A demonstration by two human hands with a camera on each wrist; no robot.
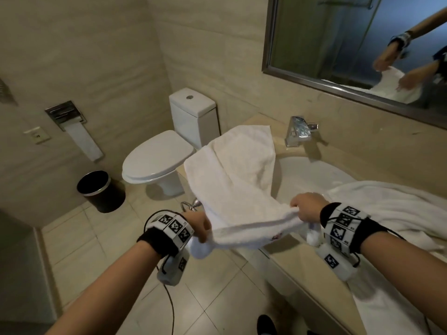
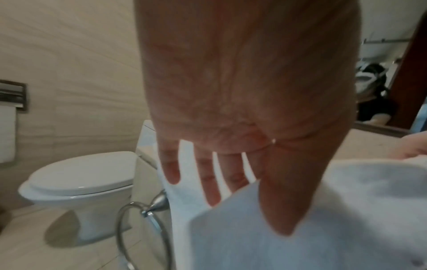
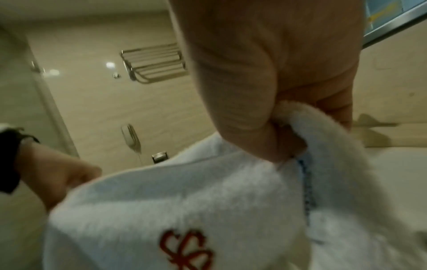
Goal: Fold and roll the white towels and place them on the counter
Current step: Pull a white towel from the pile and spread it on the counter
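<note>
From the head view, both hands are up over the front edge of the desk (image 1: 307, 264), and a white towel (image 1: 232, 180) is stretched between them. The left hand (image 1: 197, 226) grips the near left corner of it, fingers curled round the cloth. The right hand (image 1: 307, 209) has the near right corner bunched in its fist. The far end of the towel lies draped across the desk beside the sink (image 1: 312, 170), near the faucet (image 1: 300, 130). A second white towel (image 1: 396, 206) lies spread over the right side of the sink and desk. To the left stand the toilet (image 1: 157, 163) and a black bin (image 1: 99, 189).

Over to the left wrist: the left hand (image 2: 242, 127) has its fingers (image 2: 212, 182) down behind the towel (image 2: 323, 228), thumb over the front, pinching the edge. A metal towel ring (image 2: 143, 228) hangs below.

Right wrist now: the right hand (image 3: 265, 91) clamps a thick fold of towel (image 3: 184, 201), which shows a red embroidered logo (image 3: 184, 250).
</note>
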